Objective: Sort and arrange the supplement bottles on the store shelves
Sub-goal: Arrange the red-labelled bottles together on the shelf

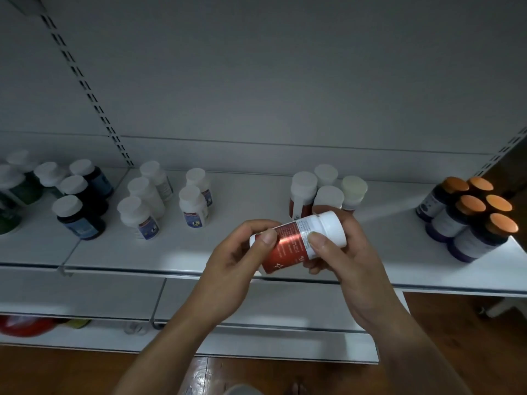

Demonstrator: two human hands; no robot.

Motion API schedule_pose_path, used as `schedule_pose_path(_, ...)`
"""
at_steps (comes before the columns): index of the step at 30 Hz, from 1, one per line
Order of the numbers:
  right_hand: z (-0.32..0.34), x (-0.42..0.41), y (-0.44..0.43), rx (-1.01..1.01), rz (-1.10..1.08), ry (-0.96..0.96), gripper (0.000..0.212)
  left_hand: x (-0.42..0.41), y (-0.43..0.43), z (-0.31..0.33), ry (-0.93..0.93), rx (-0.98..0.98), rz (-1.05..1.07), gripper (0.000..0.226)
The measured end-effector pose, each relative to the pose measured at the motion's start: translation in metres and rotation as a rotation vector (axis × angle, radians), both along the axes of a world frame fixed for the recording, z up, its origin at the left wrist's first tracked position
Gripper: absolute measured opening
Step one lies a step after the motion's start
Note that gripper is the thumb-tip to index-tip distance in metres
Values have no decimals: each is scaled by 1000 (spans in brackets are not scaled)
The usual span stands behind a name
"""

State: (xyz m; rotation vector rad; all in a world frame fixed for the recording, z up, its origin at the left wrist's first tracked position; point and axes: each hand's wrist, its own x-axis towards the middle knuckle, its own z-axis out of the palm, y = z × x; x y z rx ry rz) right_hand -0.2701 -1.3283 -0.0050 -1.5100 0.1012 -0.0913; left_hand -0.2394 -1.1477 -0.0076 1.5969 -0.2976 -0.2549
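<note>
Two hands clamped on red-label bottle [288,243]: left hand [239,252] at base, right hand [353,252] near cap | tilted above shelf [251,195] front edge | risk: fingertip grip slips, bottle falls to floor [456,352]

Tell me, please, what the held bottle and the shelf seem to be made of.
The held bottle looks like smooth white plastic, seen at its cap, with a glossy red label catching a light streak. The shelf is probably white-painted sheet metal, matt, judging by its thin front edge.
</note>
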Motion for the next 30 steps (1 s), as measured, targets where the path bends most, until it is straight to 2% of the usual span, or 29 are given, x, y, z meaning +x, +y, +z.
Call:
schedule_pose_path(3, 1, 2, 2, 4, -54, 18, 38, -2, 0, -2, -20, 55, -45, 36)
schedule_pose_path(5, 1, 3, 3, 15, -59, 36, 42, -2, 0, -3, -77, 93, -60, 44)
schedule_pose_path(8, 1, 2, 3, 52, 0, 36, 54, 0, 0, -2, -59, 31, -37, 39)
schedule_pose_path(10, 1, 3, 2, 52, 19, 38, 49, 2, 0, -1, -1, -3, -22, 40)
schedule_pose_path(14, 1, 7, 3, 15, -29, 34, 43, 2, -2, -3, 66, 51, -58, 40)
schedule_pose_path(17, 0, 9, 5, -27, -32, -10, 43, 2, -3, -4, 36, 140, -73, 47)
schedule_pose_path(21, -6, 11, 5, -262, -9, -27, 50, 5, -8, -8, -48, 251, -74, 51)
schedule_pose_path(24, -10, 17, 3, -377, -49, -33, 48, 11, -12, -21, -26, 268, -28, 48)
schedule_pose_path(30, -16, 44, -25, -572, -410, -79, 43, 39, -22, -54, 39, 167, 172, 46)
